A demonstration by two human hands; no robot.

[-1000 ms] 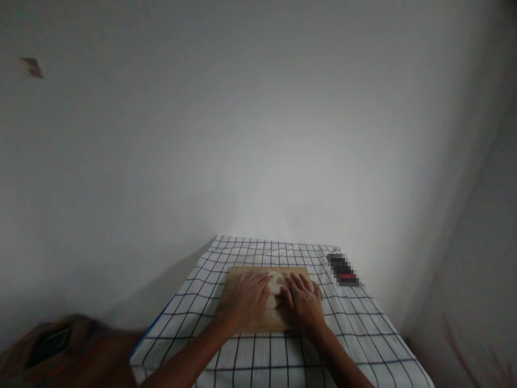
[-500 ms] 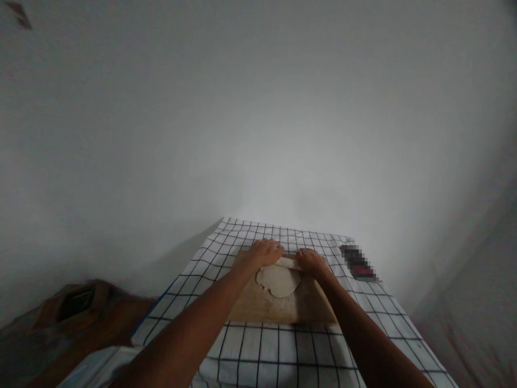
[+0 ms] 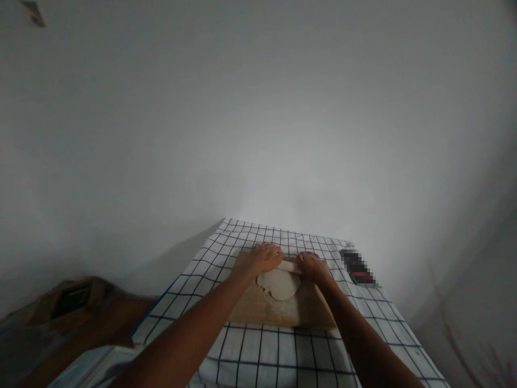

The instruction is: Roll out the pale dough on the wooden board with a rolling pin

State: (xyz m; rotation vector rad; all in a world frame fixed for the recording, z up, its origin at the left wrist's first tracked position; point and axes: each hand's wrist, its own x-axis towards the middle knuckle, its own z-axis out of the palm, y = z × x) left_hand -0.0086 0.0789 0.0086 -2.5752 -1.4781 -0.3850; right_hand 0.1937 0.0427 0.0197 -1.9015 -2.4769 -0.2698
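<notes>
A pale rolling pin (image 3: 288,266) lies across the far edge of a flat, uneven round of dough (image 3: 279,284). My left hand (image 3: 266,256) is closed over the pin's left end, and my right hand (image 3: 312,264) is closed over its right end. Only the pin's middle shows between them. Beneath the dough is a wooden board (image 3: 274,315), with a dusting of flour in front of the dough. The board's far side is partly hidden by my hands.
A white tablecloth with dark grid lines (image 3: 250,355) covers the table under the board. At the right edge lies a dark, pixelated object (image 3: 358,268). A brown box (image 3: 72,302) stands low at the left. The wall (image 3: 258,134) rises behind the table.
Both hands and the rolling pin have come slightly nearer to me over the dough's far part. The view has shifted a little. My grip looks the same.
</notes>
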